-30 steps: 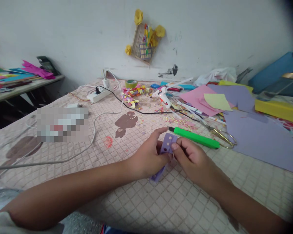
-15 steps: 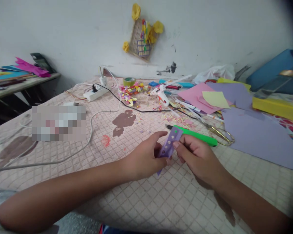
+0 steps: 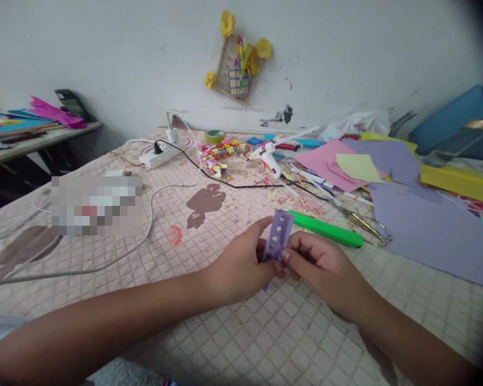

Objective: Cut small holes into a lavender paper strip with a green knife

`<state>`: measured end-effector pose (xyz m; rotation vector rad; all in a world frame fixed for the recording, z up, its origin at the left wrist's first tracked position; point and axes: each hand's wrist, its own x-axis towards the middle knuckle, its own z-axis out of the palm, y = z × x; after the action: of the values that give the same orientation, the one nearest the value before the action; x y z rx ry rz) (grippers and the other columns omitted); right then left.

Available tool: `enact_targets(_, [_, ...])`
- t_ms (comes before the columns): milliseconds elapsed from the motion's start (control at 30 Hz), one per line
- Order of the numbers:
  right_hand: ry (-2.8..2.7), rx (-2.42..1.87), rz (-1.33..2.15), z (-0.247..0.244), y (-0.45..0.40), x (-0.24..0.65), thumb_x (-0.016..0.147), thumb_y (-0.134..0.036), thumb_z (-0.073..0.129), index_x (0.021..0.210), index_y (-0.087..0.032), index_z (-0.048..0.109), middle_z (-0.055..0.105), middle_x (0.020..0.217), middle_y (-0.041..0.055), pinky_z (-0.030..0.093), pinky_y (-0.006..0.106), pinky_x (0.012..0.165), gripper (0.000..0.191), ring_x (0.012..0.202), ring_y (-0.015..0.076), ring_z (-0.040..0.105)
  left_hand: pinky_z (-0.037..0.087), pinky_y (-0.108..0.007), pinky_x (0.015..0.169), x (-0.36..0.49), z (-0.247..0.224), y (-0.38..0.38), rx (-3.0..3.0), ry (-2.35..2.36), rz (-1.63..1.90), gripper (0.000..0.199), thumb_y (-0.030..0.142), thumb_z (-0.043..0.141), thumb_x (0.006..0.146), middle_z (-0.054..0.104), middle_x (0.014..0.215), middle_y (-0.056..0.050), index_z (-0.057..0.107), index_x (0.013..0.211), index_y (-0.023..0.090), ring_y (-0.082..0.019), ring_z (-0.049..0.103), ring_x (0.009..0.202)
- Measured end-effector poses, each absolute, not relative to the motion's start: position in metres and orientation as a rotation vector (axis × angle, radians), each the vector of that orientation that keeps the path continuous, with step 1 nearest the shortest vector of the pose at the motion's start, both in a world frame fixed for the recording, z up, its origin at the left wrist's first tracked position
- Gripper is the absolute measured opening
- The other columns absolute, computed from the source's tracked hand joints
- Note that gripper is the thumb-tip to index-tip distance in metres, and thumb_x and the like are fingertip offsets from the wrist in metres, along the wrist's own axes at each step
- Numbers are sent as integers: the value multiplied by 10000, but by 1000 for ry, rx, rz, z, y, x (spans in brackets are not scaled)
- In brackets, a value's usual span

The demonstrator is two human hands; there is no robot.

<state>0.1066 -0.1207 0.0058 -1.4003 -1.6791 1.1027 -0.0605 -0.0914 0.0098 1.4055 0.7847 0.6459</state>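
A narrow purple paper strip (image 3: 280, 231) with a row of round holes stands tilted above the quilted cloth. My left hand (image 3: 241, 262) is closed on its lower left part, the thumb across the front. The thumb and fingers of my right hand (image 3: 317, 262) pinch its right edge. Just behind the strip lies a bright green cutter (image 3: 328, 229), its near tip partly hidden by the paper. Gold-handled scissors (image 3: 370, 228) rest to the right of the cutter.
A white glue gun (image 3: 268, 158) with a black cord lies among paper scraps (image 3: 219, 155). Purple sheets (image 3: 434, 230) and pink paper (image 3: 326, 161) spread at the right. A white power strip (image 3: 160, 155) and loose cables are at the left back. One patch at left is blurred out.
The purple strip has turned more upright and faces me more. My right hand's grip has slid lower along its right edge.
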Motion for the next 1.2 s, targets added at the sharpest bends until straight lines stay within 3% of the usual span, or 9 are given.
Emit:
enact_targets(233, [-1611,-1340,1186,6,-122,98,908,-316,492,698,-220,509,520,616,-36,380,268,531,232,568,121,472,426,-156,508,-58,11,-94,1444,710,743,308,-35,523,688,538,702,50,467,920,160,-72,560,598])
enact_targets(467, [-1454,-1177,1384,4,-121,104,894,-376,536,740,-228,525,541,630,-47,448,281,561,213,568,126,544,490,-234,589,-59,11,-96,1300,584,663,378,16,491,746,556,758,28,417,1078,181,-105,599,648])
enact_targets(700, [-1525,-1457,974,2,-119,107,884,-420,525,714,-226,514,506,609,-38,353,252,500,259,544,116,443,475,-279,634,-64,6,-95,1598,742,543,433,177,651,705,564,838,-8,456,1092,175,-146,561,742])
enact_targets(833, [-1423,-1430,1048,5,-119,107,878,-451,531,742,-232,523,460,580,-55,328,235,468,258,512,101,404,462,-259,626,-64,7,-98,1598,730,566,465,136,611,728,556,823,6,436,1156,189,-128,557,726])
enact_targets(1033, [-1563,-1258,1397,7,-118,110,867,-360,570,799,-217,606,642,718,4,453,290,619,162,667,156,598,484,-296,696,-62,5,-96,1512,667,637,408,91,574,745,587,841,-6,437,1119,174,-141,592,761])
enact_targets(1200, [-1689,-1385,1277,5,-118,111,883,-359,535,796,-228,613,659,716,4,432,282,589,176,639,152,588,478,-307,690,-63,-2,-94,1564,740,617,350,133,616,735,599,853,-17,473,1052,170,-158,588,770])
